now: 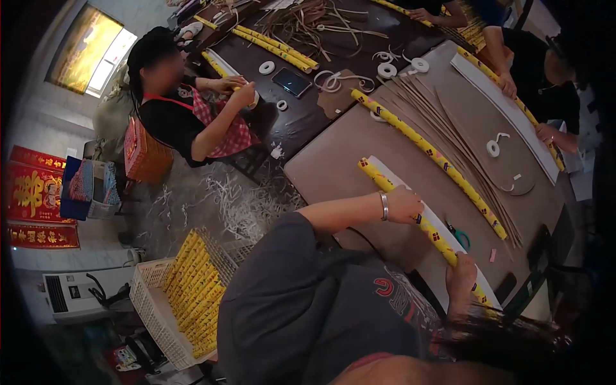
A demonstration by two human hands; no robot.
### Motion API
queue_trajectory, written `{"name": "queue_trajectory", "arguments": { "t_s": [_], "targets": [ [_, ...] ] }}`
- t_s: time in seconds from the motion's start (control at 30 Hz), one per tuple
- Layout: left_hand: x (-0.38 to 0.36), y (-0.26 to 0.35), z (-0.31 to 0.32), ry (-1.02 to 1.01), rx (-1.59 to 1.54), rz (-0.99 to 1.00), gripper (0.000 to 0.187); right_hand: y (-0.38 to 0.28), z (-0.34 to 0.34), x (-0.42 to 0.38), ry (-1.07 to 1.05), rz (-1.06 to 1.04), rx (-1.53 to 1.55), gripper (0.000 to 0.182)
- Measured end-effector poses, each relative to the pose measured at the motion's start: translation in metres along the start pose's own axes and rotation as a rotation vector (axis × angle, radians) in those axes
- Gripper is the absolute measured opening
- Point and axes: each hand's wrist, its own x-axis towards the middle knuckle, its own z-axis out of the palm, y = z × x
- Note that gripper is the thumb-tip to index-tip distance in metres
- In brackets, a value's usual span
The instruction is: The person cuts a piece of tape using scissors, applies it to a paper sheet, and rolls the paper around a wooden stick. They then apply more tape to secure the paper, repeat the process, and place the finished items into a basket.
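Note:
A long yellow patterned paper roll (437, 240) lies slantwise near the table edge in front of me, with white paper (441, 221) showing along its far side. My left hand (405, 205), with a silver bracelet at the wrist, is closed over the roll's middle. Lower down, my right hand (460, 280) grips the same roll nearer its other end. Just beyond the roll lie scissors with teal handles (460, 239). Another yellow roll (427, 151) rests farther out, beside a bundle of thin tan strips (459, 151).
Across the table a co-worker's hands (527, 109) hold a roll on white paper. At upper left another person's hands (237, 90) work on a roll. A phone (291, 82) and white tape rolls (419, 65) lie about. A crate (154, 308) of yellow rolls stands behind me.

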Motion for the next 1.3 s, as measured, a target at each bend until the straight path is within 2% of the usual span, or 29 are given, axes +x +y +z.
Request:
{"name": "queue_trajectory", "arguments": {
  "t_s": [0.07,0.1,0.17,0.2,0.27,0.3,0.4,0.43,0.47,0.57,0.6,0.73,0.9,1.03,1.2,1.27,1.3],
  "targets": [
    [-0.001,-0.002,0.009,0.341,0.082,0.070,0.026,0.003,0.009,0.006,-0.001,0.014,0.019,0.038],
    [-0.002,-0.002,0.013,0.338,0.077,0.070,0.026,0.003,0.012,0.008,-0.018,0.024,0.027,0.038],
    [-0.002,-0.003,0.018,0.604,0.155,0.049,0.020,0.003,0.018,0.012,-0.034,0.032,0.034,0.038],
    [0.000,-0.005,0.027,0.605,0.156,0.046,0.020,0.002,0.022,0.013,-0.043,0.038,0.037,0.037],
    [0.003,-0.015,0.049,0.774,0.115,0.008,0.018,0.002,0.040,0.014,-0.059,0.052,0.035,0.036],
    [-0.001,-0.013,0.057,0.689,0.100,-0.046,0.019,0.003,0.045,0.011,-0.096,0.032,0.029,0.036],
    [-0.004,-0.015,0.074,0.727,0.047,-0.004,0.027,0.017,0.074,-0.002,-0.177,0.054,0.044,0.036],
    [-0.005,-0.012,0.071,0.734,-0.012,-0.012,0.028,0.002,0.054,0.010,-0.264,0.103,0.035,0.037],
    [-0.016,-0.008,0.058,0.615,-0.060,-0.033,0.041,-0.015,0.029,0.020,-0.359,0.153,0.028,0.039],
    [-0.014,-0.015,0.073,0.647,-0.080,0.019,0.043,-0.001,0.037,0.013,-0.377,0.063,0.019,0.043],
    [-0.012,-0.015,0.076,0.646,-0.033,-0.001,0.045,0.003,0.046,0.008,-0.248,0.017,0.071,0.046],
    [-0.010,-0.016,0.073,0.691,-0.097,0.016,0.043,0.028,0.082,-0.009,-0.195,-0.027,0.036,0.048],
    [-0.016,-0.011,0.077,0.591,-0.154,-0.047,0.045,0.034,0.093,-0.017,-0.200,-0.104,-0.066,0.049],
    [-0.040,-0.005,0.086,0.588,-0.134,-0.075,0.040,0.035,0.118,-0.030,-0.046,-0.265,0.079,0.043],
    [-0.042,-0.007,0.074,0.553,-0.168,-0.053,0.039,0.018,0.097,-0.021,-0.060,-0.213,0.106,0.040],
    [-0.045,-0.007,0.075,0.551,-0.155,-0.056,0.039,0.001,0.081,-0.011,-0.175,-0.115,0.165,0.042],
    [-0.044,-0.011,0.076,0.542,-0.158,-0.055,0.040,-0.001,0.082,-0.009,-0.169,-0.110,0.165,0.042]
  ]
}}
